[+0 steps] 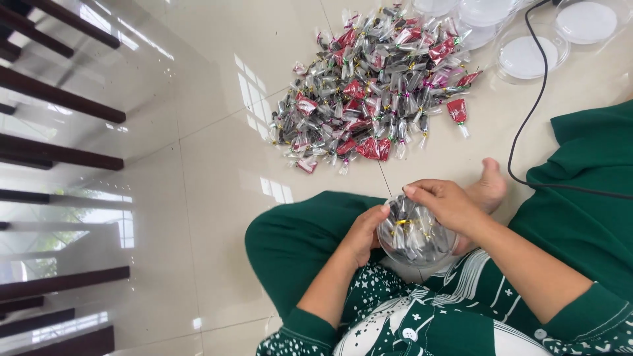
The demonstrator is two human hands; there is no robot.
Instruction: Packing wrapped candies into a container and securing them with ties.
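Head view: a clear jar packed with small wrapped packets rests in the lap. The left hand cups its side; the right hand covers its top, both grips closed on the jar. Beyond the jar, a packet pile lies on the floor, lids just beside it.

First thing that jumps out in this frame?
The big heap of small clear twist-tied packets, dark and red inside, spread on the glossy pale tile floor ahead of the seated person. Nearer, the left hand and right hand cradle a round clear plastic container packed with packets over the green-trousered lap.
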